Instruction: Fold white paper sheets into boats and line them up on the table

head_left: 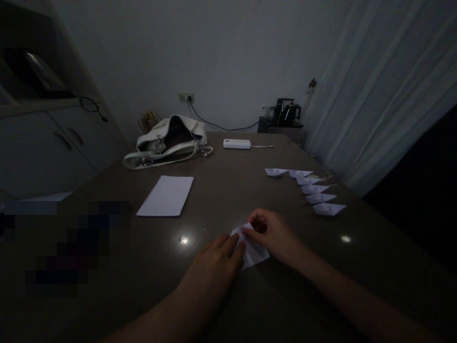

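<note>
Paper sheets (166,196) lie flat in a small stack well beyond the left hand (217,262), with a white handbag (167,140) farther off behind them. That hand rests palm down, fingers together, pressing the near edge of a folded white paper (254,253) on the dark table (107,305). Touching the same paper from the other side, the right hand (274,236) pinches its upper corner with curled fingers. Beyond it to the right, a row of finished paper boats (314,189) curves along the table, and a white power bank (237,144) sits far back.
</note>
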Demonstrator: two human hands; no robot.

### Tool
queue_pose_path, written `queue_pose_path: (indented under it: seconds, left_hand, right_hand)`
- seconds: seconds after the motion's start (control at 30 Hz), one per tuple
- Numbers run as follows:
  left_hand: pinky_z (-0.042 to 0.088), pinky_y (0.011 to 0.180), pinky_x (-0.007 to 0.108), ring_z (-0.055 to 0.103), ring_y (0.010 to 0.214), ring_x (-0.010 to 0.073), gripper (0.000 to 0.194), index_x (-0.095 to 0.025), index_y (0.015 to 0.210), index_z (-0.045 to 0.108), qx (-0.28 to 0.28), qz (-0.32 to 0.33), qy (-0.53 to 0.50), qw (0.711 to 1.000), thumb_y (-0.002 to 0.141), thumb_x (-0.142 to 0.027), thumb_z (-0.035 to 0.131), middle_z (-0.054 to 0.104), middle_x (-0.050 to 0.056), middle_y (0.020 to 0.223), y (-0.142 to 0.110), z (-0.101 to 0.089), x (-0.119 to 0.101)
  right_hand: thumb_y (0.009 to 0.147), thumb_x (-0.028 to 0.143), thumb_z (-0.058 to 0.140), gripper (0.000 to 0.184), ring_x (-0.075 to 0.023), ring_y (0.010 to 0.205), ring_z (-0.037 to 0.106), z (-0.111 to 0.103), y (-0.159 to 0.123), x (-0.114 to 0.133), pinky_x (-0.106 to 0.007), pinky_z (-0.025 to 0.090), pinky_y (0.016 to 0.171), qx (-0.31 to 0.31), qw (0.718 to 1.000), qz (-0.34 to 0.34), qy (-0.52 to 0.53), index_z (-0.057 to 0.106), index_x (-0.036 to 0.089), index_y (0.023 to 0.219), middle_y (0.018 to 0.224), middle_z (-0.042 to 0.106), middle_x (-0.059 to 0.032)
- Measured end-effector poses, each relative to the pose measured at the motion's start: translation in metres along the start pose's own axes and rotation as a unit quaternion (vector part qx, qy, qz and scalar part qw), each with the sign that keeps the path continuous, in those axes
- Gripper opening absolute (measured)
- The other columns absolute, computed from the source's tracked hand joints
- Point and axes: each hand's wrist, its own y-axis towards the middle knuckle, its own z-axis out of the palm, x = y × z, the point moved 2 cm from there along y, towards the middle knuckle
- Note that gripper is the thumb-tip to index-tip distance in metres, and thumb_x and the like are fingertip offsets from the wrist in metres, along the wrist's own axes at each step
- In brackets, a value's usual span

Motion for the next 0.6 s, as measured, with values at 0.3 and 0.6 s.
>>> queue_pose_path:
  seconds: [0.3, 0.6]
  left_hand:
    - [0.048, 0.086, 0.038, 0.051, 0.104, 0.0240, 0.038, -0.014, 0.123, 0.049, -0.029, -0.007, -0.026, 0.999, 0.085, -0.007, 0.047, 0.055, 0.011, 0.119, -0.001, -0.001, 0.000]
    - [0.051, 0.079, 0.036, 0.055, 0.095, 0.0227, 0.025, -0.014, 0.110, 0.056, -0.053, 0.000, -0.043, 0.998, 0.087, -0.009, 0.047, 0.058, 0.010, 0.106, -0.003, 0.005, 0.002]
  right_hand:
    - [0.070, 0.001, 0.053, 0.019, -0.0120, 0.069, 0.061, 0.003, -0.006, 0.006, -0.022, 0.043, 0.063, 0.049, 0.987, -0.146, -0.043, 0.059, 0.019, 0.074, 0.075, 0.066, 0.0008]
    - [0.075, 0.008, 0.055, 0.016, -0.0158, 0.080, 0.062, -0.006, -0.012, 0.016, -0.026, 0.044, 0.072, 0.114, 0.968, -0.190, -0.115, 0.063, 0.020, 0.084, 0.086, 0.067, -0.0028]
